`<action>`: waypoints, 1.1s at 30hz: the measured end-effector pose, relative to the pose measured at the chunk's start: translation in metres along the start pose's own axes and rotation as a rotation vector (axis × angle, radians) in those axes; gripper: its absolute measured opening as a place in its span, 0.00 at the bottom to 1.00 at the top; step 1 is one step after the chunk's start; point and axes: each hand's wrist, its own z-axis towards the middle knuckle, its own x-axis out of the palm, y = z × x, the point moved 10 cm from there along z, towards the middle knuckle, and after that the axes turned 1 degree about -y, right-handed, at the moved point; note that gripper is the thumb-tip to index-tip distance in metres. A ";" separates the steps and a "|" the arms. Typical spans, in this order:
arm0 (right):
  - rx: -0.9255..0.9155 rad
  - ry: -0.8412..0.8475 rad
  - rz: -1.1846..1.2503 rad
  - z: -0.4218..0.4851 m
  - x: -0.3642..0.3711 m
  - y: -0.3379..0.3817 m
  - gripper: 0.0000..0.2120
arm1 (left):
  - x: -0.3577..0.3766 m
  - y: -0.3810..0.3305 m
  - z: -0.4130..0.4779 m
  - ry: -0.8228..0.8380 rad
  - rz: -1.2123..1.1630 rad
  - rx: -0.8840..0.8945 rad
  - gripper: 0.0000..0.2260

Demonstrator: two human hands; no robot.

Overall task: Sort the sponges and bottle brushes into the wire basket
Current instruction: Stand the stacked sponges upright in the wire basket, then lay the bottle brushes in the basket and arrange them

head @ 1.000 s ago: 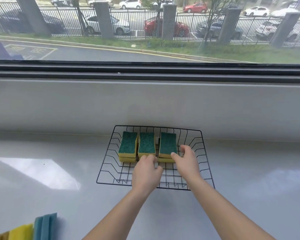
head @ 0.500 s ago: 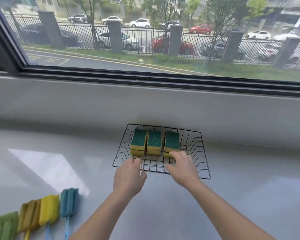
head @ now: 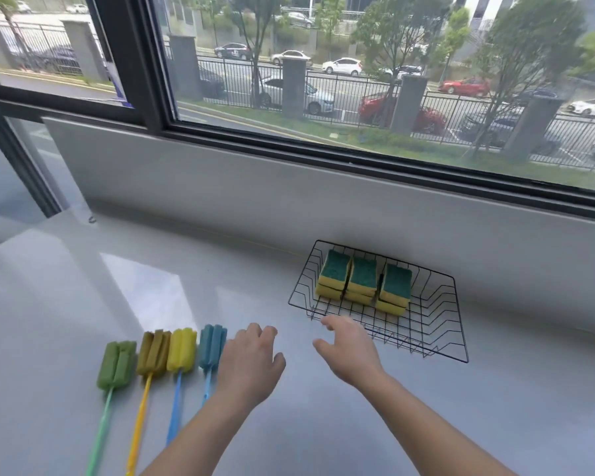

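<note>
A black wire basket (head: pixel 436 324) sits on the white counter against the wall. Inside it, at the back left, stand three stacks of yellow sponges with green tops (head: pixel 363 281). Several sponge-headed bottle brushes lie side by side at the left: green (head: pixel 115 364), mustard (head: pixel 153 352), yellow (head: pixel 181 348) and blue (head: pixel 212 345). My left hand (head: pixel 251 364) hovers empty just right of the blue brush, fingers relaxed. My right hand (head: pixel 351 348) hangs open and empty at the basket's front left edge.
The white counter (head: pixel 323 424) runs under a wide window (head: pixel 357 80) with a low white sill wall (head: pixel 289 201) behind the basket. A dark window frame post (head: pixel 21 149) stands at the far left.
Both hands have drawn back out of the basket and moved left toward the brushes. The view has swung left, bringing all the brushes into sight.
</note>
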 end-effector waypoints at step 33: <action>0.186 0.435 0.045 -0.024 0.226 0.106 0.07 | 0.054 0.199 -0.077 0.199 -0.085 -0.522 0.06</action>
